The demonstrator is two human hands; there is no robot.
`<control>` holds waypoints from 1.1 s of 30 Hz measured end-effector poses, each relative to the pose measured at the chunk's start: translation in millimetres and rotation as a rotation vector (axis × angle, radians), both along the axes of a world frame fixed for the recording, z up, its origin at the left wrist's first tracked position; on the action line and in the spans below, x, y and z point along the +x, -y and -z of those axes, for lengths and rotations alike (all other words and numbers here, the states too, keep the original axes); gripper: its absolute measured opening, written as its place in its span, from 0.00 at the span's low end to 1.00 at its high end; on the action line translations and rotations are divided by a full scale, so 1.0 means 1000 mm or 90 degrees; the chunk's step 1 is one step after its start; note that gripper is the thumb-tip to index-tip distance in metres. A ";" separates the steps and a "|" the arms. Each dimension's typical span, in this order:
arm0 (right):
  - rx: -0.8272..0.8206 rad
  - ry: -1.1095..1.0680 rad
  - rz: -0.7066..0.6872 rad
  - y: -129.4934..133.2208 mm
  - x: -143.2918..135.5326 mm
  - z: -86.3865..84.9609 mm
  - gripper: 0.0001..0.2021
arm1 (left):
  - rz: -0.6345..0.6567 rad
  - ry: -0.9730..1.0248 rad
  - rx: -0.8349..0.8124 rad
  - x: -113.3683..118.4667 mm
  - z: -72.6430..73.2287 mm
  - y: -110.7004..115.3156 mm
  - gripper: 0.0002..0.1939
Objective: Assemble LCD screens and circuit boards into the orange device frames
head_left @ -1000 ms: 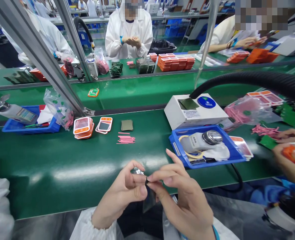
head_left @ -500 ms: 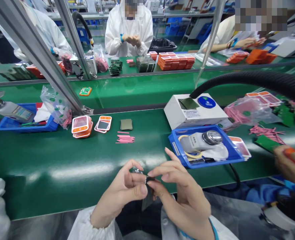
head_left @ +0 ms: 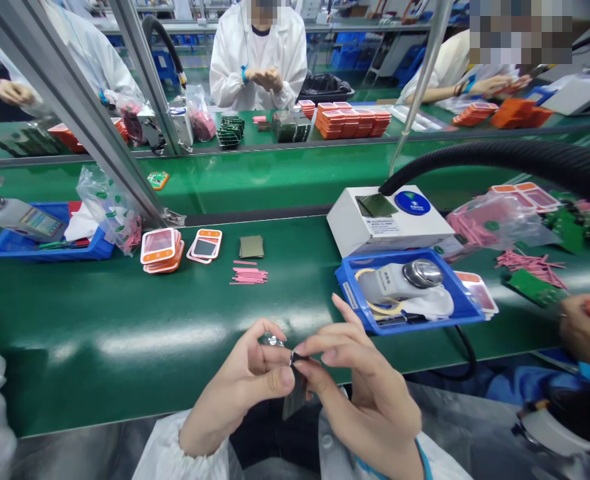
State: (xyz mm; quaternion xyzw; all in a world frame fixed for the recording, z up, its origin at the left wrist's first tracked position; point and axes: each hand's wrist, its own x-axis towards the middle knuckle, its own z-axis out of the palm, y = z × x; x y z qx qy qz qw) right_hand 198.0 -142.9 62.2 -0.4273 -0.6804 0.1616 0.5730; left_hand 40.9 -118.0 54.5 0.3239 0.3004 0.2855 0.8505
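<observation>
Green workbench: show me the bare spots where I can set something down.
The bench is bare between the thin pink strips and the right blue plastic tray, and in front of the orange-and-white frame stack, left of the left hand. Crowded: the right side, with that tray, a white box and a clear bag of pink pieces.

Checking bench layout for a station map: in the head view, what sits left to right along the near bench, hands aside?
Left blue tray → stack of orange-and-white frames → flat framed pieces → olive square sheets → right blue tray → loose pile of pink strips.
</observation>
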 end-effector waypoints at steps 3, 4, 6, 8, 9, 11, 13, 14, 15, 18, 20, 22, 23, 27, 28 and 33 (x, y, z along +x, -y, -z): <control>-0.001 -0.002 0.001 0.000 0.000 -0.001 0.15 | 0.002 0.008 0.002 0.000 0.000 0.002 0.24; 0.000 -0.004 0.001 0.001 0.001 -0.001 0.15 | 0.002 0.010 0.002 0.000 0.000 0.002 0.23; -0.001 -0.007 0.002 0.002 0.001 0.000 0.15 | 0.004 0.015 0.001 0.001 0.000 0.002 0.23; -0.003 -0.008 0.003 0.003 0.002 0.000 0.15 | 0.005 0.022 0.002 0.002 0.000 0.002 0.23; -0.004 -0.008 0.003 0.004 0.002 0.001 0.15 | 0.005 0.024 0.001 0.002 0.000 0.001 0.23; -0.006 -0.008 0.003 0.004 0.002 0.001 0.15 | 0.004 0.025 -0.001 0.002 0.000 0.001 0.22; -0.010 -0.006 0.003 0.004 0.001 0.001 0.15 | 0.002 0.024 -0.003 0.003 0.000 0.001 0.22; -0.011 -0.004 0.004 0.004 0.001 0.000 0.15 | 0.002 0.023 -0.004 0.003 0.000 0.001 0.22; -0.012 -0.002 0.005 0.004 0.001 0.000 0.15 | 0.002 0.021 -0.004 0.003 0.000 0.002 0.22; -0.012 0.001 0.005 0.004 0.002 0.000 0.15 | 0.001 0.005 -0.003 0.002 0.000 0.002 0.23; -0.010 -0.001 0.004 0.005 0.002 0.000 0.15 | -0.002 -0.004 -0.005 0.002 0.000 0.002 0.23; -0.013 -0.004 0.003 0.005 0.002 -0.001 0.14 | -0.003 -0.008 -0.007 0.002 0.000 0.002 0.23; -0.014 -0.006 0.003 0.005 0.002 -0.001 0.14 | -0.002 -0.008 -0.008 0.002 0.000 0.002 0.23; -0.010 -0.007 0.002 0.005 0.002 -0.001 0.15 | 0.009 -0.004 -0.003 0.003 -0.001 0.003 0.23; -0.009 -0.007 0.002 0.005 0.002 0.000 0.15 | 0.011 -0.003 0.000 0.003 -0.001 0.003 0.23; -0.015 -0.016 -0.001 0.007 0.002 0.001 0.15 | 0.010 0.008 -0.010 0.003 -0.003 0.004 0.23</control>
